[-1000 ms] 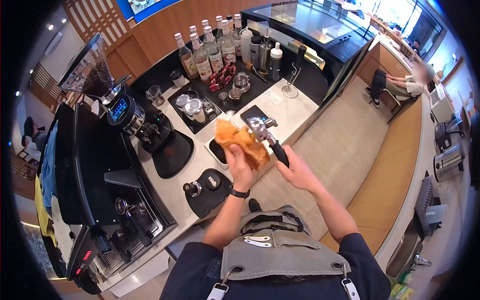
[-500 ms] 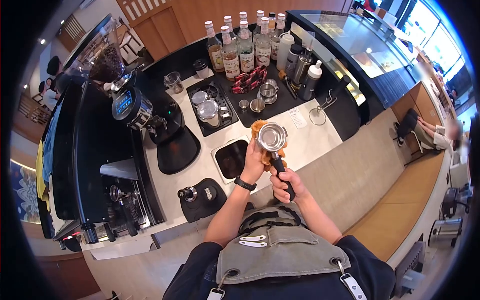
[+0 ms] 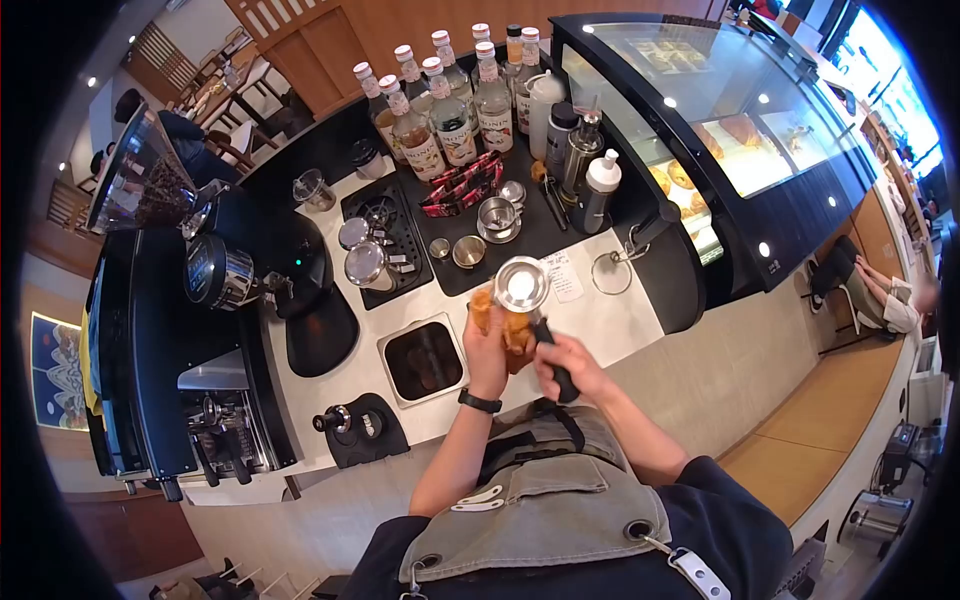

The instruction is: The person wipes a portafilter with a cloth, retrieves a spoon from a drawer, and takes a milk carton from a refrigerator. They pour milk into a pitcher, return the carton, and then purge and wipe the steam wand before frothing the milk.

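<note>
My right hand [image 3: 578,368] is closed around the black handle of a portafilter [image 3: 523,286]. Its round metal basket faces up, bright and shiny inside, above the counter. An orange-brown cloth [image 3: 517,333] is bunched in my left hand [image 3: 487,357], just below and left of the basket. Cloth and basket hide some of the left fingers. Left of my hands lies a sink basin [image 3: 388,345] set into the counter. A tamper [image 3: 333,419] rests on a black mat [image 3: 372,458] near the front edge.
On the left stand a coffee grinder [image 3: 222,272] and an espresso machine [image 3: 150,370]. Syrup bottles [image 3: 455,135] line the back, with squeeze bottles [image 3: 600,185] beside them. Small metal cups [image 3: 468,251] sit ahead of my hands. A glass display case [image 3: 720,130] bounds the right.
The portafilter basket has shifted off the cloth-covered left hand, which now sits lower with the cloth. The head view has also turned, moving the counter items left in the picture.
</note>
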Demonstrator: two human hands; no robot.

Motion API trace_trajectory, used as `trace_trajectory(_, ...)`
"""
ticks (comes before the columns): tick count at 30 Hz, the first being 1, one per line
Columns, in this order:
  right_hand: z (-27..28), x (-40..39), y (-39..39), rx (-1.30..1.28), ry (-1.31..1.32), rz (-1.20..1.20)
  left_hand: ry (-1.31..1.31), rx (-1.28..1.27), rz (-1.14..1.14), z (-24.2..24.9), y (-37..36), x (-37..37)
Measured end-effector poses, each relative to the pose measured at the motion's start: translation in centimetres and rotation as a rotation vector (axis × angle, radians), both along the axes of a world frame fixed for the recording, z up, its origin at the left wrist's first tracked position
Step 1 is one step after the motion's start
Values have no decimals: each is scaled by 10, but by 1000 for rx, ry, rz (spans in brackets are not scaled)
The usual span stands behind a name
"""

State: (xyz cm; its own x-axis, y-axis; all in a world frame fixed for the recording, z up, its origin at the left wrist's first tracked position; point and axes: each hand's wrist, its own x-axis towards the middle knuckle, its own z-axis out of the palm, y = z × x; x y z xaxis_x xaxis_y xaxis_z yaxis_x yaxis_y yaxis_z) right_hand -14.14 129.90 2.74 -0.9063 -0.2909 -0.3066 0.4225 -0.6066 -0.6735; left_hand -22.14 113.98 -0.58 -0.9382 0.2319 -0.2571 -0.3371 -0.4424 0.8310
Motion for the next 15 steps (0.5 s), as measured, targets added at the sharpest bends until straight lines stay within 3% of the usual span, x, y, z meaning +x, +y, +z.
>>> trace_trajectory(3, 12, -54, 21, 398, 137, -174, -37, 171, 75, 19, -19, 2)
trace_trajectory(4, 10, -77, 25, 390, 131, -251, -26, 194, 43, 17, -34, 6)
trace_trajectory(8, -53, -187, 44, 1334, 312, -460, -25, 282, -10, 24, -80, 31)
trace_trajectory(15, -48, -264, 53, 1729, 125, -169, 53, 465, 139, 55, -113, 71)
